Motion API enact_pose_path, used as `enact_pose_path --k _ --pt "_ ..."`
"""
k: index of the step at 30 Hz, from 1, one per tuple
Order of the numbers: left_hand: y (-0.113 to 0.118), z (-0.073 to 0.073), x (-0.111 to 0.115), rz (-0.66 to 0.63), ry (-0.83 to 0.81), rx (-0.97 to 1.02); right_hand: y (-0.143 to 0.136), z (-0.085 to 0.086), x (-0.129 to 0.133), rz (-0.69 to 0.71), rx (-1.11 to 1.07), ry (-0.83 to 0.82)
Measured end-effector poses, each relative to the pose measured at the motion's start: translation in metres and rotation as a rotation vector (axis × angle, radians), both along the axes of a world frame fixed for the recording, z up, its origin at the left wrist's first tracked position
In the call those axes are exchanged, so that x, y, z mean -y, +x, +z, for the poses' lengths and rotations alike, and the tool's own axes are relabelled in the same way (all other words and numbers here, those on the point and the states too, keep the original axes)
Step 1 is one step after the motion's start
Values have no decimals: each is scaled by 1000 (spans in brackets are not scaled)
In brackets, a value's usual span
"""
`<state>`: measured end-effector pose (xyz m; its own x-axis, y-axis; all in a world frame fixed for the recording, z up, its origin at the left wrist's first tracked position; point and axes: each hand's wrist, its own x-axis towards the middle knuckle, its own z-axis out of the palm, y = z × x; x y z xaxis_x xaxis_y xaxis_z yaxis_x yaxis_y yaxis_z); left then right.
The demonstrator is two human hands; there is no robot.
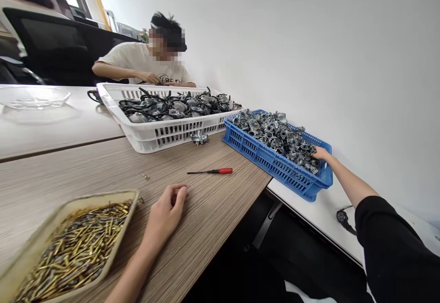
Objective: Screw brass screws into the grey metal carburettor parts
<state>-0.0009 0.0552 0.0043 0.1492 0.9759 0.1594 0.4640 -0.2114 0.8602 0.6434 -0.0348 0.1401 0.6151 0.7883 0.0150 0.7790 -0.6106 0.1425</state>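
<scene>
My left hand [167, 211] rests on the wooden table with its fingers curled in and nothing visible in them. A red-handled screwdriver [224, 171] lies just beyond it. My right hand [320, 153] reaches into the right end of a blue plastic basket [254, 154], heaped with grey metal carburetor bodies [270, 131]. Its fingers close on a carburetor body [312, 150] at the heap's edge; the fingertips are partly hidden. To the left of my left arm, a cream tray [118, 243] holds many thin brass-coloured parts [79, 243].
A white basket [144, 140] holds carburetors with black hoses [178, 106]. One carburetor body [199, 137] lies before it. Small brass pieces [146, 176] lie near the tray. A co-worker [154, 60] sits behind the white basket. At far left is a clear plastic tray [34, 97].
</scene>
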Motion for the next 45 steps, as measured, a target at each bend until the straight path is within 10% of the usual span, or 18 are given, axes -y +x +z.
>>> enact_pose_path --k 12,20,31,37,45 --pt "2 -4 -2 6 21 34 -3 2 12 -32 49 123" --pt "3 0 -1 -4 -3 41 -27 42 1 72 -11 343" --pt "4 3 4 -20 24 79 -238 55 -28 810 -296 503" --pt "5 5 8 -29 59 128 -347 8 -28 1136 -441 485" --pt "4 10 10 -64 114 160 -419 -91 -39 1358 -493 490"
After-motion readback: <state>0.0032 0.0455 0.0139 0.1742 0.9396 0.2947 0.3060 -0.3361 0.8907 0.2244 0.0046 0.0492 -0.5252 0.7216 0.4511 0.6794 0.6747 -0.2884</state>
